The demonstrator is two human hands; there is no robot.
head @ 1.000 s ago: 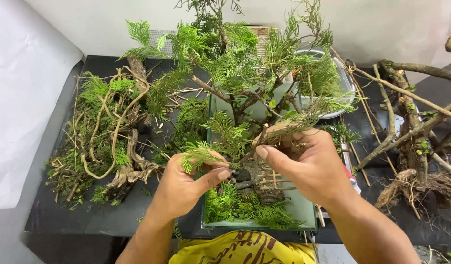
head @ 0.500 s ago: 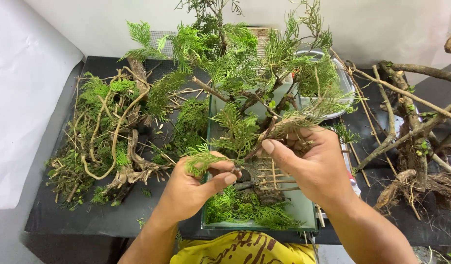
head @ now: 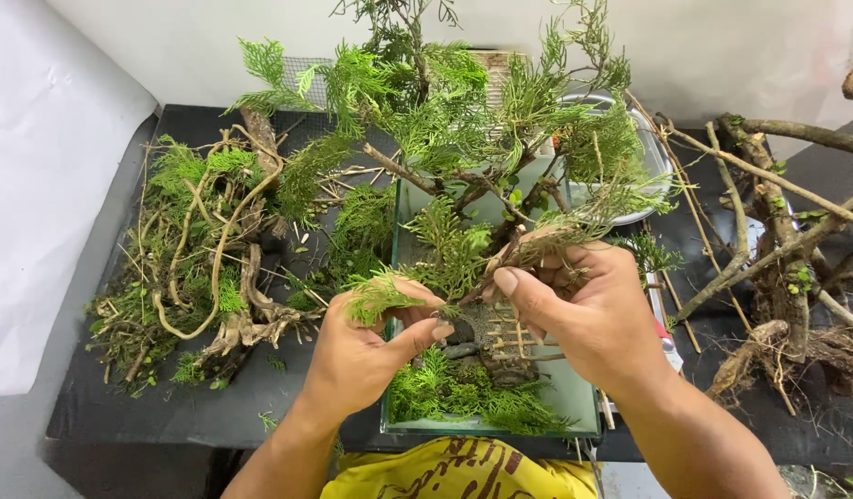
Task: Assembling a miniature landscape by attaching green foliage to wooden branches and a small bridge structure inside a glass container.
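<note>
The dark surface (head: 112, 416) carries everything, and it is crowded: a heap of twisted roots and green cuttings (head: 200, 268) fills its left part, and bare mossy branches (head: 777, 268) sprawl over the right side, some running past the frame edge. Between them stands a shallow glass tank (head: 574, 397), its near rim close to the surface's front edge, with a round bowl (head: 653, 162) just behind it.

Out of the tank rises a small branching tree (head: 463, 185), already thick with feathery green foliage across its crown, and a low green carpet (head: 463, 397) with dark stones (head: 459, 334) lies at its foot — so the planting looks well along, though the tank's right floor shows bare and the lower limbs seem only partly dressed.

The right hand (head: 592, 314) grips a lower branch of the tree, fingers closed around it with a tuft of pale twigs. The left hand (head: 357, 356) pinches a small green sprig (head: 380, 296) between thumb and fingers, held just beside that branch above the tank.

Free room is slim — foliage overhangs both hands, and open surface shows mainly at the near left corner
</note>
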